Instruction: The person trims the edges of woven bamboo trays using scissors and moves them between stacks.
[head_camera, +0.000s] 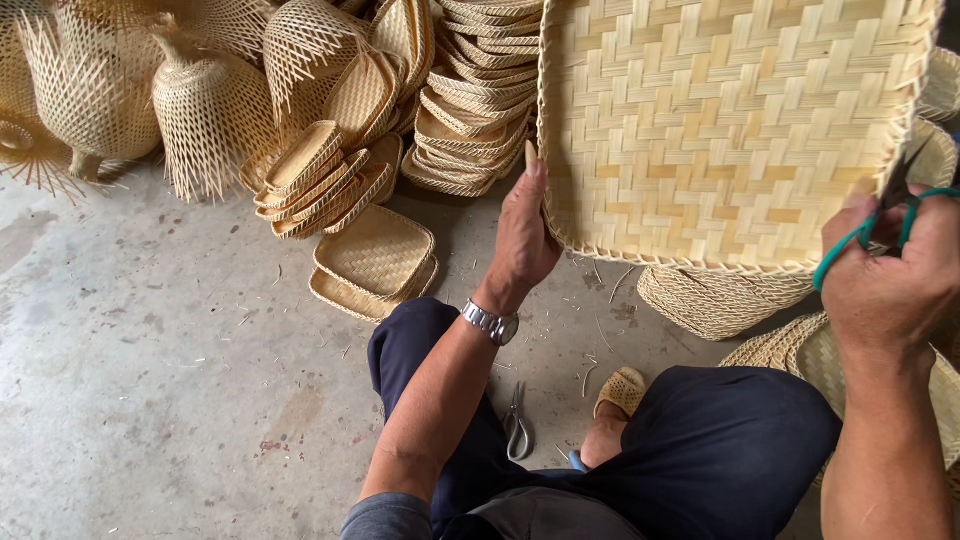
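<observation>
A large square woven bamboo tray (720, 130) is held up on edge in front of me. My left hand (525, 235) grips its left rim, thumb along the edge. My right hand (890, 280) holds green-handled scissors (880, 225) at the tray's lower right corner, blades against the rim. A metal watch is on my left wrist.
Stacks of small woven trays (475, 100) and more trays (375, 260) lie on the concrete floor ahead. Unfinished baskets with loose strips (200, 110) stand at the left. Grey scissors (517, 425) lie on the floor by my knee. Woven pieces (715, 300) rest under the tray.
</observation>
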